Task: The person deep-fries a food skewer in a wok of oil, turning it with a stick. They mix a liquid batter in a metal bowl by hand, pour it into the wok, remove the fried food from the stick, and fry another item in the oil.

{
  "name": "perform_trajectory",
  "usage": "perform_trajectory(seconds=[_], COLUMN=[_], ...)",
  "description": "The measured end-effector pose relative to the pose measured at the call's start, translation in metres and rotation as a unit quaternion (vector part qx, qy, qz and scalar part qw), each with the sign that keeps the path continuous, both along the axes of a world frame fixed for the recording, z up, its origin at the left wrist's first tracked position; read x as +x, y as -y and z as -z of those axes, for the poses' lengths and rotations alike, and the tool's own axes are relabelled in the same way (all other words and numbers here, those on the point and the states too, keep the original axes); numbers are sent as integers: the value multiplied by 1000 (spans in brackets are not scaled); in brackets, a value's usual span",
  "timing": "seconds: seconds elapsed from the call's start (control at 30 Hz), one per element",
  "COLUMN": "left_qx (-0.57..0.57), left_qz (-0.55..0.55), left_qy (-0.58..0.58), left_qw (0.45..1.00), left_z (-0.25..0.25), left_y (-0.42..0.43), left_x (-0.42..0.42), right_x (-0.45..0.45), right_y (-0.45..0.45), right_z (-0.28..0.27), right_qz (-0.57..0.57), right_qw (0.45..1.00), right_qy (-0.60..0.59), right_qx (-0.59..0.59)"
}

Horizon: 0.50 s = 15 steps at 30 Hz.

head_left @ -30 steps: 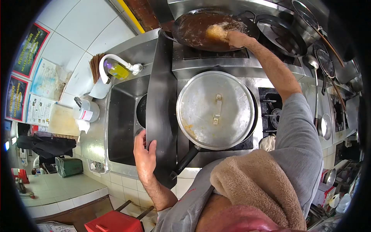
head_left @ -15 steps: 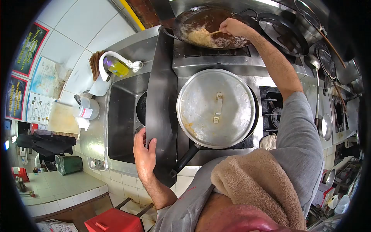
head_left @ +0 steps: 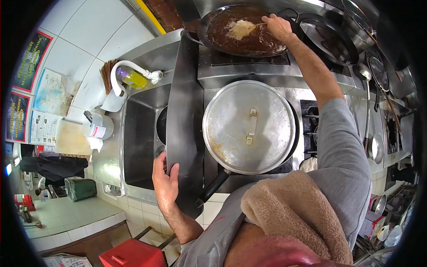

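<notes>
My right hand reaches over a large wok of brown oil. It is closed around a thin wooden utensil, whose far end meets a pale golden mass of frying food. Whether the utensil is chopsticks or a handled tool cannot be made out. Beside the sink, my left hand straddles the near edge of an upright metal panel, fingers on the sink side and thumb on the other. Between the panel and my right arm sits a pan under a wide metal lid.
A dark pan handle points toward my body. Left of the panel are a sink, a white faucet and a soap bottle. Another black wok stands right of the oil, near a long ladle.
The food has gathered into a smaller clump, farther right and up in the wok, and foam has lessened. My right hand shifted slightly right and up; my left hand stays at the panel.
</notes>
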State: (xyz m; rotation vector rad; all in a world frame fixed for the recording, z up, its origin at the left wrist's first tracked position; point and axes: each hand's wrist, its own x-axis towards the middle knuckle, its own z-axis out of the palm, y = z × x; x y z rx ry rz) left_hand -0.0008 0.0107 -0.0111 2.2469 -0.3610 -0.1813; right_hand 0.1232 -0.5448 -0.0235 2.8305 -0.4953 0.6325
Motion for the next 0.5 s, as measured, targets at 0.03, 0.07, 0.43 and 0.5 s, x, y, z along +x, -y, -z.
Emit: perform_trajectory(seconds=[0.03,0.07,0.43,0.5], left_qx=[-9,-17,-15,-14], left_qz=[-2,-5,-11,-10], left_qy=[-7,-15,4,35], left_qw=[1000,1000,1000,999], left_z=[-1,-2,-1,2], left_y=[1,1,3,1], left_x=[0,0,1,0], right_x=[1,2,-25,-38], right_y=[7,14,55,49], right_z=[2,4,-11,-21], right_qz=[4,4,103,86], right_qw=[1000,1000,986,987], right_qy=[-1,-3,-121,-129], right_qx=[-22,-21,-48,-30])
